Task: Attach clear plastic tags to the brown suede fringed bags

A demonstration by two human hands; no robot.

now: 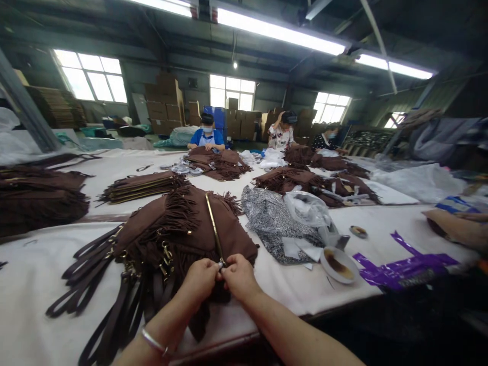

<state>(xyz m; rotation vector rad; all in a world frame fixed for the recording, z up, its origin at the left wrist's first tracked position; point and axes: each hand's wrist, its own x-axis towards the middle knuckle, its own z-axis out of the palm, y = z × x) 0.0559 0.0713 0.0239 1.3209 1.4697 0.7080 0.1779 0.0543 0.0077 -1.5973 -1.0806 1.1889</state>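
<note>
A brown fringed handbag [232, 229] lies on the table in front of me, on top of other brown bags with fringes. A gold zipper [212, 218] runs down its side towards me. At the zipper's near end my left hand [201, 278] and my right hand [240, 277] meet, thumbs and fingers pinched together. A small whitish bit shows between the fingertips, too small to name. Brown straps [114, 300] with gold clasps [166, 254] trail off to the left of the bag. My fingers partly hide the zipper's end.
Stacked brown pouches [147, 187] and a brown fringed pile [38, 198] lie at the left. On the right are a speckled grey cloth [276, 218], a white dish [353, 269] with brown residue, and purple plastic [407, 267]. Several people sit across the table; another person's arm [453, 229] reaches in.
</note>
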